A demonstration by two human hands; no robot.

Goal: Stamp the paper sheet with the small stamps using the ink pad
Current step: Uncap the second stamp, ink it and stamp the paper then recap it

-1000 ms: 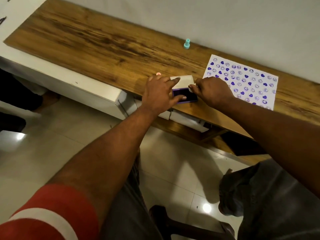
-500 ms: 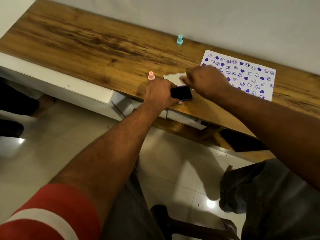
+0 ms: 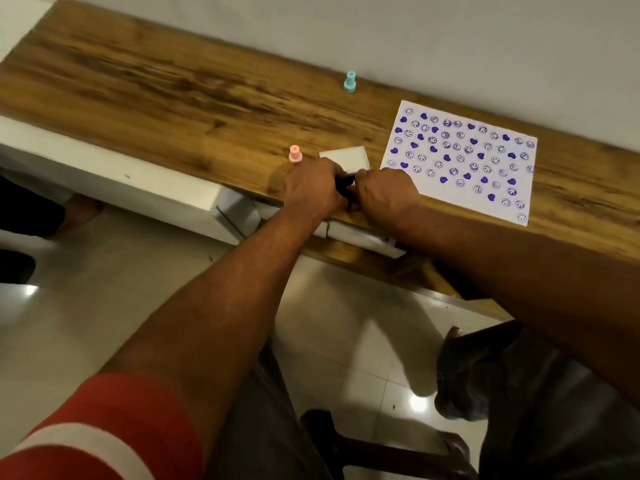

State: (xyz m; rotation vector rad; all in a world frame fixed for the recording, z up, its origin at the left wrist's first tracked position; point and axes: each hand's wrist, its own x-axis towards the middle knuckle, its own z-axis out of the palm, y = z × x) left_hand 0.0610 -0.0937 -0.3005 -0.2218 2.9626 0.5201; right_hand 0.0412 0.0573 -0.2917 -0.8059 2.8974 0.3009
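A white paper sheet [image 3: 460, 161] covered in purple heart and smiley prints lies on the wooden table [image 3: 173, 98] at the right. My left hand [image 3: 313, 190] and my right hand [image 3: 384, 197] meet at the table's front edge, both closed around the small dark ink pad [image 3: 344, 183], which is mostly hidden between them. Its white lid [image 3: 344, 157] lies just behind the hands. A pink stamp [image 3: 295, 154] stands upright just left of the lid. A teal stamp [image 3: 349, 82] stands farther back by the wall.
The grey wall [image 3: 415, 36] runs along the table's back edge. A white cabinet [image 3: 138, 188] sits below the table at the left. Below are a tiled floor [image 3: 104, 306], my knees and a dark stool [image 3: 381, 448].
My right hand has come back from above the lid down to the ink pad, joining my left hand on it. The pad, plain between the hands before, is now almost covered.
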